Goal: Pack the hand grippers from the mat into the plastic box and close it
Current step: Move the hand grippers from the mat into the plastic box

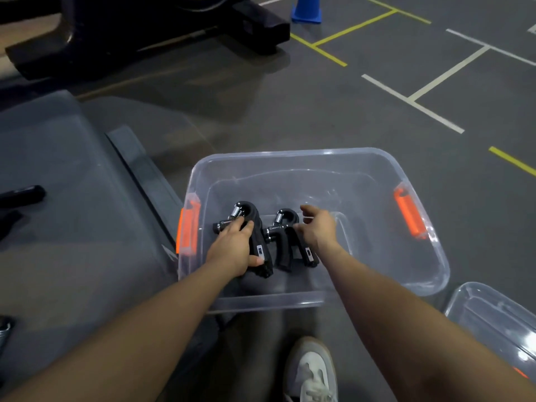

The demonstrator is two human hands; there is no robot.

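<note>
Black hand gripper clasped by left hand, thumb along its handle, low inside clear plastic box. Right hand spread loose, fingertips at second hand gripper, gripping nothing. Could tangle springs if dropped together. More still out on grey mat (dark handle at its left edge); lid lying apart, easily forgotten.

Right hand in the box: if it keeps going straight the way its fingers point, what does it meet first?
The right hand points up-left, away from the person. Just past its fingertips is bare box floor, then the far wall of the plastic box. Depth is unclear, so the floor may come first.
</note>
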